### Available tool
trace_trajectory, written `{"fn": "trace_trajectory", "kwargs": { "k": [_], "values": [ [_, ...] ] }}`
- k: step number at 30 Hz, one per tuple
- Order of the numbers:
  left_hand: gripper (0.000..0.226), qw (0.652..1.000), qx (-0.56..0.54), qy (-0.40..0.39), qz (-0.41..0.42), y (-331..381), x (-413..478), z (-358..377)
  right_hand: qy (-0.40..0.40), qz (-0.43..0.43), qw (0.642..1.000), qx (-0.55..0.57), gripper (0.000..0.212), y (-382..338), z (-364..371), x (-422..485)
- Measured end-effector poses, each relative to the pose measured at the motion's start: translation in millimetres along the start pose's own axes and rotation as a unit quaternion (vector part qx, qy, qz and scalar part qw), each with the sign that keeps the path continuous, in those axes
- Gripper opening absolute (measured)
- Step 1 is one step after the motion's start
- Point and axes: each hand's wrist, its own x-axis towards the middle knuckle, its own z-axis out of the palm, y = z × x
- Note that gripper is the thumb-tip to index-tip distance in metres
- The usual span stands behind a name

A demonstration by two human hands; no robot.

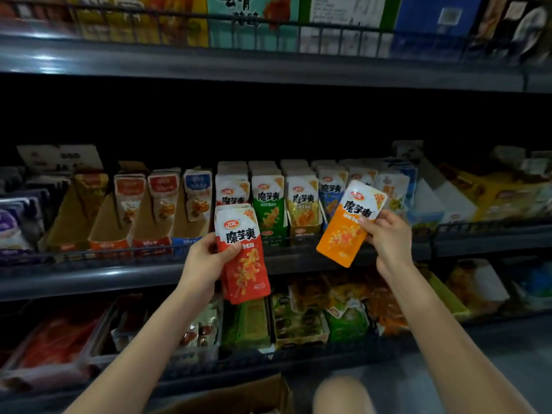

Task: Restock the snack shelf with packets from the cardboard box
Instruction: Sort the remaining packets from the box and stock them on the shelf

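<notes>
In front of the dim middle snack shelf (89, 277), grips a small stack of red packets (243, 258) in the left hand (206, 259), thumb laid across the printed front, fingers curled behind. Holds the stack upright, just before the shelf's wire rail and below a row of matching red-printed packets (232, 189) in a display carton. Pinches a single orange packet (348, 231) by its right edge in the right hand (388, 237), tilted with its top leaning right, in front of the blue packets (328, 191) near the right end of that row. Holds the two hands apart at about the same height, with green packets (268, 204) and yellow packets (303, 206) standing in their cartons on the shelf behind the gap. Further left on the same shelf, brown cartons (110, 222) part filled with smaller packets. Above, an upper shelf (268, 68) of large boxes behind a wire rail; below, a lower shelf (298, 361) of mixed bags in trays. At the bottom edge, an open flap of the cardboard box (239, 392), under the left forearm and beside a blurred knee (340, 395)
</notes>
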Motion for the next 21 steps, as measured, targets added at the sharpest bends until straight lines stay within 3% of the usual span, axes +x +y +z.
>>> {"fn": "trace_trajectory", "kwargs": {
  "k": [4,7,12,16,21],
  "values": [
    [0.029,0.999,0.015,-0.008,0.048,18.2,25.0,36.2,0.074,-0.109,0.991,-0.003,0.008,-10.9,-16.6,50.2],
    [0.035,0.996,0.015,-0.013,0.082,28.5,44.8,64.4,0.097,-0.166,0.98,-0.043,0.018,-13.9,-16.5,87.9],
    [0.035,0.996,-0.007,-0.022,0.087,30.7,70.5,95.5,0.026,-0.118,0.98,-0.16,0.019,22.1,-11.2,140.9],
    [0.037,0.996,0.005,-0.03,0.084,25.9,80.7,104.2,-0.015,-0.117,0.935,-0.335,0.029,42.4,-19.4,152.7],
    [0.038,0.997,0.004,-0.035,0.065,20.3,83.5,112.1,-0.042,-0.129,0.926,-0.353,0.047,41.6,-29.3,157.5]
  ]
}}
